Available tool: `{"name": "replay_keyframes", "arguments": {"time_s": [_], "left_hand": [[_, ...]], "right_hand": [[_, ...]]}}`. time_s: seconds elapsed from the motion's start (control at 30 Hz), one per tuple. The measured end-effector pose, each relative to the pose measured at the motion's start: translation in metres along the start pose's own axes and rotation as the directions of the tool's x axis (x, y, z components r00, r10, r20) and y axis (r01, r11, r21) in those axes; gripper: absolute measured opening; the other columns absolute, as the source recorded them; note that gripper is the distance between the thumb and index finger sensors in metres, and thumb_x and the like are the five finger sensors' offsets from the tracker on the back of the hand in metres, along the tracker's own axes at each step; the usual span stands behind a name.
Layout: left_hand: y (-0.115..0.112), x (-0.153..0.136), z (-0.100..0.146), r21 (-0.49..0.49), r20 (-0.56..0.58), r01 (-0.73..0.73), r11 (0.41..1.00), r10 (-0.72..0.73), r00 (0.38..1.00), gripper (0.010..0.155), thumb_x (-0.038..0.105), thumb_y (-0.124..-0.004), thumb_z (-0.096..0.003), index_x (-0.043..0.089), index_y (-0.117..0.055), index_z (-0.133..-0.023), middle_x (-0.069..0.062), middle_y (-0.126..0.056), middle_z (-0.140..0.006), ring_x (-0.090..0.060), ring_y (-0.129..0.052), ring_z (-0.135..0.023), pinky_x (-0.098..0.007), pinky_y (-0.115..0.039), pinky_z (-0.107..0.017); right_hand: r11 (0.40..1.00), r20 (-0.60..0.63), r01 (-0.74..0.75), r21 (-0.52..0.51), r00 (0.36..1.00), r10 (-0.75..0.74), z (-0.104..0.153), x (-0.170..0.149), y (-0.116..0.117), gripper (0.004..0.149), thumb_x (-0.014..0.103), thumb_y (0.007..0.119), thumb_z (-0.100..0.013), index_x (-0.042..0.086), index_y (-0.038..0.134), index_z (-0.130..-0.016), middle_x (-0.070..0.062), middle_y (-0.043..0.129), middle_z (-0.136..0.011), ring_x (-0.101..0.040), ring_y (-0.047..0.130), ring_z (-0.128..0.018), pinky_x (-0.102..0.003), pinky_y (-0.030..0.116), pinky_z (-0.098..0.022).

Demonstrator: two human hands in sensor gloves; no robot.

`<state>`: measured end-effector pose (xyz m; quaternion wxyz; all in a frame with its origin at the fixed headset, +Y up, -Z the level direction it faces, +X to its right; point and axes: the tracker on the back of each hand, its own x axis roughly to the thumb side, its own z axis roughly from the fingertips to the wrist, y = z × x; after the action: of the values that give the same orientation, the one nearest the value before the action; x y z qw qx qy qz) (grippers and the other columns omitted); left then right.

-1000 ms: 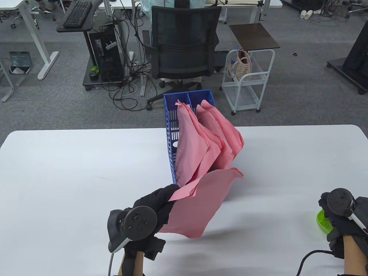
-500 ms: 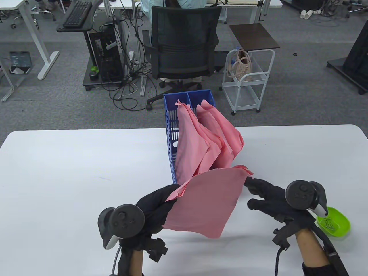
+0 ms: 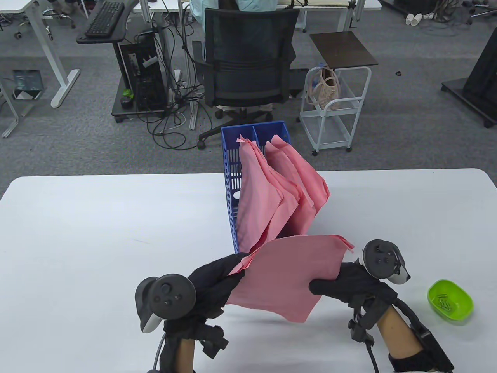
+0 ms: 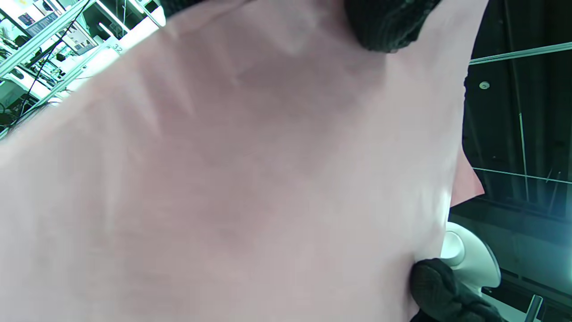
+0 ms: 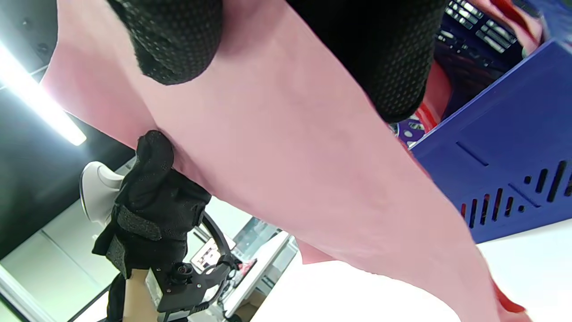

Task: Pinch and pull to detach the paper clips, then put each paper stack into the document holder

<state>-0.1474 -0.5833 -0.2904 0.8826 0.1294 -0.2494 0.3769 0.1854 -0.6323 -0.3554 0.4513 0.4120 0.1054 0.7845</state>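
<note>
Since a moment ago the right hand (image 3: pixel 351 283) has left the green dish (image 3: pixel 450 302) and joined in. Left hand (image 3: pixel 211 278) pinches the pink paper stack (image 3: pixel 289 278) on one edge, right clamps the other, above the table. Document holder (image 3: pixel 233 182) already holds several stacks; this one remains.

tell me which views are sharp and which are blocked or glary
Table view: sharp, evenly lit, soft shadow under the pink paper stack. Left wrist view: the stack fills most of the frame, soft and washed out, cyan glare at the right edge. Right wrist view: the right hand's fingers loom close, bright ceiling light at the left.
</note>
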Motion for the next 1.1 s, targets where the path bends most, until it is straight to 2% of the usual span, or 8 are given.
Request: {"name": "replay_keyframes", "arguments": {"time_s": [0.1, 0.23, 0.4, 0.5, 0.6, 0.73, 0.9, 1.1], "left_hand": [[-0.005, 0.002, -0.002, -0.004, -0.029, 0.102, 0.995, -0.102, 0.994, 0.05, 0.047, -0.062, -0.058, 0.026, -0.075, -0.102, -0.003, -0.094, -0.09, -0.023, -0.102, -0.075, -0.043, -0.082, -0.063], [-0.011, 0.002, -0.004, -0.016, -0.085, 0.31, 0.951, -0.31, 0.947, 0.064, 0.056, -0.052, -0.0576, 0.022, -0.064, -0.111, -0.01, -0.083, -0.105, -0.032, -0.091, -0.091, -0.049, -0.073, -0.071], [-0.014, -0.01, -0.004, -0.033, -0.154, 0.528, 0.848, -0.527, 0.836, 0.079, 0.06, -0.045, -0.0553, 0.014, -0.045, -0.12, -0.018, -0.063, -0.118, -0.042, -0.071, -0.107, -0.059, -0.054, -0.08], [-0.016, -0.021, -0.002, -0.091, -0.174, 0.633, 0.769, -0.638, 0.75, 0.083, 0.061, -0.042, -0.0545, 0.012, -0.033, -0.122, -0.021, -0.048, -0.123, -0.045, -0.055, -0.113, -0.063, -0.041, -0.081], [-0.019, -0.033, 0.001, -0.132, -0.181, 0.695, 0.707, -0.706, 0.685, 0.087, 0.061, -0.039, -0.0537, 0.01, -0.025, -0.122, -0.024, -0.034, -0.125, -0.049, -0.04, -0.115, -0.065, -0.033, -0.08], [-0.025, -0.054, 0.006, -0.201, -0.185, 0.723, 0.66, -0.751, 0.634, 0.089, 0.062, -0.036, -0.0532, 0.01, -0.012, -0.121, -0.026, -0.018, -0.124, -0.053, -0.022, -0.113, -0.067, -0.023, -0.078], [-0.031, -0.075, 0.011, -0.298, -0.196, 0.686, 0.664, -0.746, 0.636, 0.089, 0.062, -0.034, -0.0526, 0.01, -0.005, -0.119, -0.026, -0.009, -0.122, -0.054, -0.011, -0.11, -0.065, -0.016, -0.076], [-0.039, -0.091, 0.02, -0.351, -0.221, 0.663, 0.661, -0.746, 0.628, 0.089, 0.062, -0.033, -0.0526, 0.009, -0.003, -0.118, -0.026, -0.006, -0.121, -0.054, -0.007, -0.109, -0.066, -0.015, -0.076]], "right_hand": [[0.998, -0.015, -0.018, -0.067, 1.0, 0.017, 0.01, 0.004, -0.009, 0.043, 0.037, 0.068, -0.058, 0.027, 0.071, -0.1, -0.007, 0.09, -0.094, -0.028, 0.097, -0.075, -0.039, 0.08, -0.058], [0.985, -0.064, -0.084, -0.149, 0.995, 0.075, 0.031, 0.01, -0.028, 0.043, 0.036, 0.067, -0.058, 0.026, 0.071, -0.1, -0.007, 0.09, -0.093, -0.027, 0.098, -0.073, -0.037, 0.081, -0.056], [0.943, -0.16, -0.194, -0.27, 0.975, 0.155, 0.065, 0.016, -0.055, 0.043, 0.035, 0.068, -0.058, 0.025, 0.071, -0.1, -0.008, 0.09, -0.092, -0.027, 0.098, -0.073, -0.037, 0.082, -0.056], [0.911, -0.227, -0.253, -0.325, 0.956, 0.184, 0.09, 0.02, -0.072, 0.043, 0.035, 0.068, -0.058, 0.024, 0.071, -0.1, -0.008, 0.091, -0.092, -0.027, 0.098, -0.072, -0.037, 0.082, -0.055], [0.882, -0.288, -0.296, -0.366, 0.938, 0.195, 0.113, 0.023, -0.087, 0.043, 0.035, 0.068, -0.059, 0.023, 0.072, -0.1, -0.009, 0.09, -0.092, -0.028, 0.098, -0.072, -0.037, 0.082, -0.055], [0.836, -0.375, -0.357, -0.417, 0.905, 0.2, 0.135, 0.024, -0.105, 0.044, 0.034, 0.067, -0.059, 0.022, 0.071, -0.101, -0.01, 0.09, -0.092, -0.029, 0.098, -0.073, -0.038, 0.082, -0.056], [0.769, -0.471, -0.425, -0.478, 0.862, 0.184, 0.14, 0.019, -0.115, 0.047, 0.03, 0.065, -0.06, 0.017, 0.066, -0.105, -0.016, 0.084, -0.099, -0.034, 0.093, -0.08, -0.042, 0.08, -0.061], [0.73, -0.486, -0.418, -0.541, 0.863, 0.134, 0.111, 0.004, -0.111, 0.049, 0.028, 0.061, -0.062, 0.013, 0.058, -0.109, -0.02, 0.076, -0.103, -0.038, 0.088, -0.085, -0.045, 0.076, -0.064]]}}
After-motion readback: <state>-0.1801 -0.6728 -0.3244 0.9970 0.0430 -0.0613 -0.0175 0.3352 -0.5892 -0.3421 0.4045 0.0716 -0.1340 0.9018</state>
